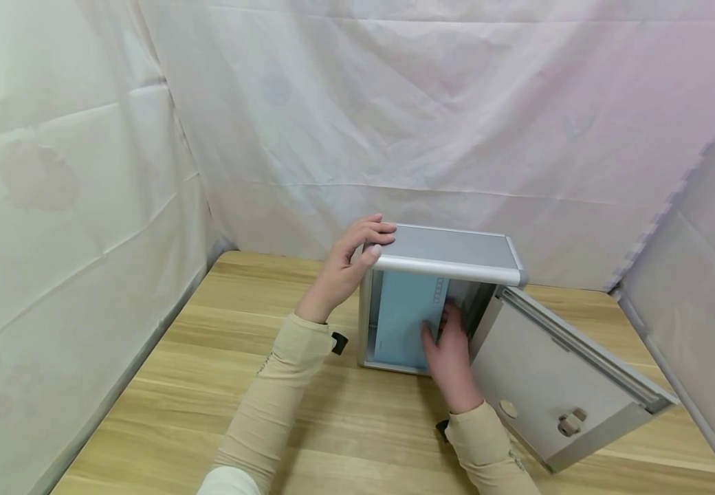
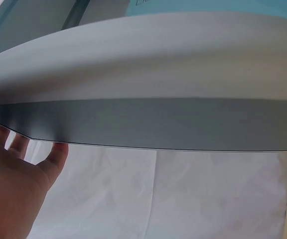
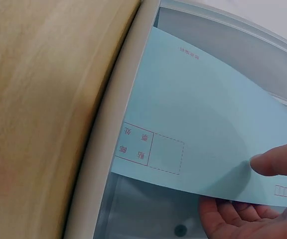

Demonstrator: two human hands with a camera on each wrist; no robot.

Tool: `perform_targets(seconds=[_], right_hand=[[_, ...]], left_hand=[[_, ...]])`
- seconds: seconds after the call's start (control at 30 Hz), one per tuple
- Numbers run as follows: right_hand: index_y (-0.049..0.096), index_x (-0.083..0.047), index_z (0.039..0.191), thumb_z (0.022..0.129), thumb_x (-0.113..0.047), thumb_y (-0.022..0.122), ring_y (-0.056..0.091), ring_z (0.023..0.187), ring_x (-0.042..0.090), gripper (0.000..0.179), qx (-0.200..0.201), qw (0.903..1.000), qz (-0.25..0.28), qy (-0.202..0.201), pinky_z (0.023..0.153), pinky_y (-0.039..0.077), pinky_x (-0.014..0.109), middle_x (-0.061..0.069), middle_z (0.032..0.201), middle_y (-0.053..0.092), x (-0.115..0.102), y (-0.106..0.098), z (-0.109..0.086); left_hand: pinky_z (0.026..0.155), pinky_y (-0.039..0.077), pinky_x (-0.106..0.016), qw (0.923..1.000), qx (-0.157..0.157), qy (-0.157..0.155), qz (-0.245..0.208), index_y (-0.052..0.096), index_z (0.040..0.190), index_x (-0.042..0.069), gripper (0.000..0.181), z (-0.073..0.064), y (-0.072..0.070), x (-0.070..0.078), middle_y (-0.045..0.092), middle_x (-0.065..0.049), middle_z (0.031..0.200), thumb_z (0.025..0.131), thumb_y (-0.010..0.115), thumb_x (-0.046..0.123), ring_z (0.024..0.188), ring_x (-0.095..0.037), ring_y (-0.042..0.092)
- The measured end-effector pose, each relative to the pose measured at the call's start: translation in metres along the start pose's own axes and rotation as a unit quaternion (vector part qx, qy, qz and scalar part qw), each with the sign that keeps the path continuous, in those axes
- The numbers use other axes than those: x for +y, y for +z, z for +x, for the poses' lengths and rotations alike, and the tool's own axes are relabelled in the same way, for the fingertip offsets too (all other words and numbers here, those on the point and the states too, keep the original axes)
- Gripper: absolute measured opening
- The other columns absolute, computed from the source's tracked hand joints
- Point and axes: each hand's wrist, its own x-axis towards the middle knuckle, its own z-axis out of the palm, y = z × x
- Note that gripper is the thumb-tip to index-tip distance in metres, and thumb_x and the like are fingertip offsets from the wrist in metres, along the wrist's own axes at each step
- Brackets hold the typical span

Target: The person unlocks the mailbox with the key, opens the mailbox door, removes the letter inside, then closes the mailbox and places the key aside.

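A grey metal mailbox [image 1: 450, 247] stands on the table with its front door [image 1: 543, 357] swung out to the right. Inside it a light blue envelope [image 1: 403, 309] stands on end, its printed stamp box showing in the right wrist view. My right hand [image 1: 454, 354] reaches into the mailbox and pinches the envelope's edge, thumb on the printed face and fingers behind. Across the upper left corner of the mailbox rests my left hand [image 1: 351, 258], fingers on the top panel and thumb near the front rim. The left wrist view shows its fingertips at the mailbox edge.
A lock [image 1: 570, 421] and a round hole [image 1: 508, 409] are on the inner face of the door, which juts toward the table's right side. White cloth [image 1: 432, 103] hangs behind and at both sides of the wooden table [image 1: 209, 344].
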Motion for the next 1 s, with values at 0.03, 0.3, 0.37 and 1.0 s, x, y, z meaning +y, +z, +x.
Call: perform_targets(seconds=[0.03,0.3,0.37,1.0], right_hand=[[0.034,0.006,0.135,0.094,-0.012,0.056,0.054,0.107,0.044,0.05,0.001,1.0,-0.002,0.003,0.08,0.049,0.054,0.032,0.12,0.05,0.0,0.0,0.0],[0.044,0.005,0.123,0.096,-0.008,0.055,0.059,0.092,0.037,0.033,0.008,0.9999,0.001,-0.011,0.071,0.051,0.048,0.026,0.103,0.058,-0.001,0.002,-0.004],[0.048,0.004,0.119,0.095,-0.007,0.055,0.061,0.089,0.034,0.027,0.01,0.9997,0.004,-0.02,0.069,0.051,0.045,0.023,0.1,0.059,-0.001,0.003,-0.006],[0.058,-0.001,0.103,0.093,-0.001,0.058,0.06,0.072,0.016,0.01,0.063,0.9918,0.008,-0.111,0.059,0.05,0.032,0.011,0.09,0.065,-0.014,-0.016,-0.021]], left_hand=[[0.114,0.021,-0.04,1.0,0.0,0.0,0.001,0.06,0.112,-0.01,0.035,0.0,0.0,0.0,0.05,-0.03,0.128,0.101,0.046,0.021,0.135,-0.043,0.027],[0.114,0.021,-0.039,1.0,0.001,-0.006,0.0,0.059,0.113,-0.01,0.035,0.0,0.0,0.002,0.05,-0.03,0.129,0.1,0.047,0.02,0.136,-0.042,0.027],[0.114,0.021,-0.039,1.0,0.001,-0.006,-0.001,0.059,0.113,-0.01,0.034,0.0,0.0,0.002,0.05,-0.03,0.129,0.1,0.046,0.019,0.136,-0.042,0.027],[0.114,0.022,-0.04,0.9999,0.01,0.001,-0.007,0.059,0.111,-0.011,0.031,0.0,0.001,0.0,0.05,-0.031,0.127,0.099,0.046,0.013,0.135,-0.04,0.028]])
